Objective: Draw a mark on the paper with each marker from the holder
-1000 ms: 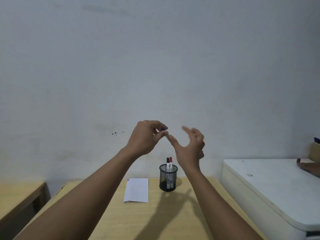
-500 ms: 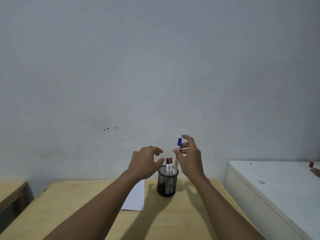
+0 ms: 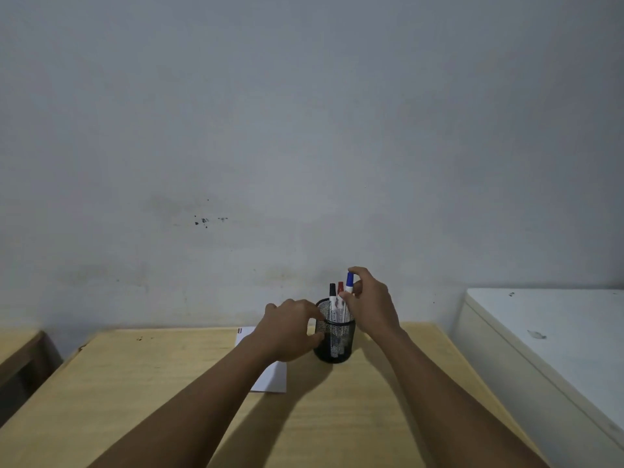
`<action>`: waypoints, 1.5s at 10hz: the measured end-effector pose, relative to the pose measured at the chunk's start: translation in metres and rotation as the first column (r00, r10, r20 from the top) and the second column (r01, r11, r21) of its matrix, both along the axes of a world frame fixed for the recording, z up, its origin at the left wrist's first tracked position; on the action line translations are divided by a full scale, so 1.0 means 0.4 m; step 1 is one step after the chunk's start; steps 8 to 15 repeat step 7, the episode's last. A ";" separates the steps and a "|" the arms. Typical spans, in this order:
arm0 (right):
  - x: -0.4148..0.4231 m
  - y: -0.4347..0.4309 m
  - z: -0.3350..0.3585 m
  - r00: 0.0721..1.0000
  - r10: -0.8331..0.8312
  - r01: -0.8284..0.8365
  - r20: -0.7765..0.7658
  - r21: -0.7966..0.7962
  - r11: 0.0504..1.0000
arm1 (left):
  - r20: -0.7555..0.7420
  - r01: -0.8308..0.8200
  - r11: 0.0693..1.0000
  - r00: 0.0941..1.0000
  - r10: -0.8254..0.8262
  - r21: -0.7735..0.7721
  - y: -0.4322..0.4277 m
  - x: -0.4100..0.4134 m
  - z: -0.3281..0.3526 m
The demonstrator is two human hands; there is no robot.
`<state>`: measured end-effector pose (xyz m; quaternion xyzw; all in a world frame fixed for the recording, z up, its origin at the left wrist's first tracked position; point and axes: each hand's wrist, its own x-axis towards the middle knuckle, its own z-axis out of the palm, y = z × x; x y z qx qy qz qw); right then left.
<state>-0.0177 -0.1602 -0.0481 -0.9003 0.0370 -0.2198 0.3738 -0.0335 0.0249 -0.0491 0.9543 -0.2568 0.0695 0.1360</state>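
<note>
A black mesh holder point(image 3: 333, 342) stands on the wooden table point(image 3: 135, 400) near the wall. A black-capped marker point(image 3: 332, 293) and a red-capped marker point(image 3: 340, 288) stand upright in it. My right hand point(image 3: 369, 305) pinches a blue-capped marker point(image 3: 349, 282), its lower end inside the holder. My left hand point(image 3: 290, 329) grips the holder's left side. A white sheet of paper point(image 3: 273, 380) lies left of the holder, mostly hidden under my left hand and forearm.
A white cabinet top point(image 3: 547, 336) stands to the right of the table, a little apart from it. A second wooden surface point(image 3: 17, 346) shows at the far left. The grey wall runs right behind the holder.
Both hands came down from mid-air to the holder. My right hand lowered the blue-capped marker into the holder, and my left hand closed on the holder's side.
</note>
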 end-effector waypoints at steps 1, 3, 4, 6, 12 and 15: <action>0.012 -0.002 -0.025 0.997 0.001 -0.005 -0.073 -0.047 0.999 | -0.011 0.002 1.000 1.000 -0.002 0.003 -0.002 0.002 0.001; 0.021 -0.001 -0.026 0.982 -0.021 -0.027 -0.188 -0.253 0.967 | -0.040 0.005 1.000 0.999 -0.004 0.006 -0.004 -0.003 0.005; 0.019 0.000 -0.014 0.970 -0.034 -0.044 -0.241 -0.311 0.949 | -0.044 0.000 1.000 0.999 0.001 0.021 -0.004 -0.008 0.010; -0.010 0.009 0.014 0.980 -0.063 -0.004 -0.187 -0.338 0.941 | -0.060 -0.004 1.000 0.998 0.005 0.025 0.008 -0.030 0.020; -0.033 0.026 0.045 0.994 -0.036 -0.002 -0.105 -0.341 0.940 | -0.016 -0.022 1.000 1.000 0.022 0.022 0.024 -0.045 0.048; -0.033 0.026 0.045 0.994 -0.036 -0.002 -0.105 -0.341 0.940 | -0.016 -0.022 1.000 1.000 0.022 0.022 0.024 -0.045 0.048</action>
